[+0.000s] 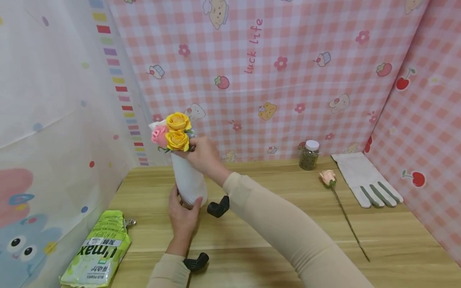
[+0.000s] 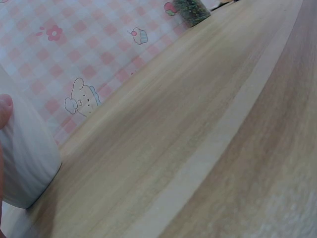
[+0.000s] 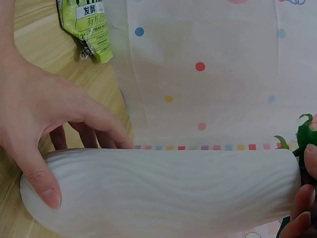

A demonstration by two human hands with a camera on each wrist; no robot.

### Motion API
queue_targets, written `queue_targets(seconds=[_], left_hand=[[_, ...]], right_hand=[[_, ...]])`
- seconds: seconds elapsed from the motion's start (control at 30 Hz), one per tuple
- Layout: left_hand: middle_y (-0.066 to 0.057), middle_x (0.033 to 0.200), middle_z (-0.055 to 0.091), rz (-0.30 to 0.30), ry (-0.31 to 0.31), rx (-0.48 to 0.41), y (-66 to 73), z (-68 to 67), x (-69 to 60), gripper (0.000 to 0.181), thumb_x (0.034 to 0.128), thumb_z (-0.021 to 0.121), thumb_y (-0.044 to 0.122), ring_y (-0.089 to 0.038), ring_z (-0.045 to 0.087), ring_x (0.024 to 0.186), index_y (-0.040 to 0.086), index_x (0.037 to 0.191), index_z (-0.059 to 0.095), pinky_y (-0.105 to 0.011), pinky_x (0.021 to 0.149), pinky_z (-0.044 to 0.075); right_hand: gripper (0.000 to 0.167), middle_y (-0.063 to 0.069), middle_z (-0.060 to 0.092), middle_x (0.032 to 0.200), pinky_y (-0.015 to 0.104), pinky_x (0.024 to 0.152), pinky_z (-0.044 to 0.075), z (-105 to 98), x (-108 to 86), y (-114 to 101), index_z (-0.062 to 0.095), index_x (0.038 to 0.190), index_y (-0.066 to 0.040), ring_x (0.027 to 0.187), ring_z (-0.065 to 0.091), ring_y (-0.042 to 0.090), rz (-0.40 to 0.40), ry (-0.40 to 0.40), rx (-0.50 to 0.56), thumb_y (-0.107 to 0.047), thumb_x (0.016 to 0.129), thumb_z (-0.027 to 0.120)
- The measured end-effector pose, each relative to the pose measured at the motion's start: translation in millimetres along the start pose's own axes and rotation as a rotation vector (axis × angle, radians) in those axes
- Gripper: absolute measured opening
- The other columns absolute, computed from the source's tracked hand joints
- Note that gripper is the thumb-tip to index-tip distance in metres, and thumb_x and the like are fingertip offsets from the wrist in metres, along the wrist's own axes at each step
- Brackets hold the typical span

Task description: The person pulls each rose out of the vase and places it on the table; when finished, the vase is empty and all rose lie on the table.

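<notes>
Plainly legible, the green bag [image 1: 99, 248] at the left of the bench [image 1: 252, 260] reads "U'max", with "BUD POWER" in small letters near one end; the large word stands upside down in the head view. The right wrist view shows the bag's Chinese lettering better, 发酵 on a pale label and 有机 below it, beside the metal clip [image 3: 86, 49]. On the pink checked backdrop [image 1: 299, 52], "luck life" runs vertically.

The white vase [image 1: 188, 178] stands toward the back left of the bench, its lower part gripped by the left hand [image 1: 183, 214], thumb on one side and fingers round the other. The right hand [image 1: 204, 155] has its fingers bent at the vase's mouth, just under two yellow roses [image 1: 177, 140] and beside a pink rose [image 1: 159, 136]; whether it pinches a stem or the rim, I cannot tell.

Only the right wrist view brings out the vase's wavy ridges. The left wrist view shows its foot meeting the bench, and just the lower part of the jar [image 1: 309, 157], whose white lid appears in the head view. That view alone shows the long-stemmed peach rose [image 1: 327, 177] and, near it, the pale glove [image 1: 363, 176].
</notes>
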State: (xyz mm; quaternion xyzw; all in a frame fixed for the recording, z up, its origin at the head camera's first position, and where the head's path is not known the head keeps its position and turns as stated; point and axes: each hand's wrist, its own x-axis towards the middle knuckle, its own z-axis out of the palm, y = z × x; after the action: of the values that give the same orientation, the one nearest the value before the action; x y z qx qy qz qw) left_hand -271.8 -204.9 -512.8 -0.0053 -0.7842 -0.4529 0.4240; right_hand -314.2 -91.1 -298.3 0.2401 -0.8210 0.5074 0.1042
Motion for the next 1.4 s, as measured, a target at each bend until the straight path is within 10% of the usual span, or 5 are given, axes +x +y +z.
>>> queue_targets(seconds=[0.57, 0.93, 1.4], left_hand=[[-0.02, 0.135, 0.048, 0.027, 0.006, -0.019, -0.2, 2.4, 1.5, 0.088, 0.0732, 0.085, 0.023, -0.034, 0.05, 0.12, 0.004, 0.145, 0.037, -0.052, 0.085, 0.053], [-0.018, 0.135, 0.049, 0.008, -0.003, -0.015, 1.2, 0.6, 0.4, 0.087, 0.0739, 0.084, 0.025, -0.033, 0.05, 0.12, 0.005, 0.145, 0.038, -0.051, 0.084, 0.053], [-0.018, 0.135, 0.049, -0.002, -0.012, -0.002, -0.3, -0.4, -0.7, 0.087, 0.0745, 0.083, 0.025, -0.032, 0.05, 0.12, 0.005, 0.145, 0.037, -0.049, 0.085, 0.053]], right_hand=[[0.019, 0.005, 0.07, 0.097, 0.016, 0.067, 0.052, -1, -3.4, -4, 0.067, 0.105, -0.006, 0.085, 0.066, 0.011, -0.05, 0.146, -0.093, -0.014, 0.088, 0.07], [0.014, -0.002, 0.069, 0.072, 0.019, 0.052, 0.049, -2, -4.3, 6, 0.077, 0.088, -0.009, 0.062, 0.059, 0.005, -0.034, 0.1, -0.048, -0.022, 0.086, 0.074], [0.015, -0.001, 0.073, 0.084, 0.016, 0.055, 0.048, -8, -4.7, 4, 0.078, 0.094, -0.011, 0.068, 0.061, 0.003, -0.189, 0.059, -0.129, -0.023, 0.09, 0.069]])
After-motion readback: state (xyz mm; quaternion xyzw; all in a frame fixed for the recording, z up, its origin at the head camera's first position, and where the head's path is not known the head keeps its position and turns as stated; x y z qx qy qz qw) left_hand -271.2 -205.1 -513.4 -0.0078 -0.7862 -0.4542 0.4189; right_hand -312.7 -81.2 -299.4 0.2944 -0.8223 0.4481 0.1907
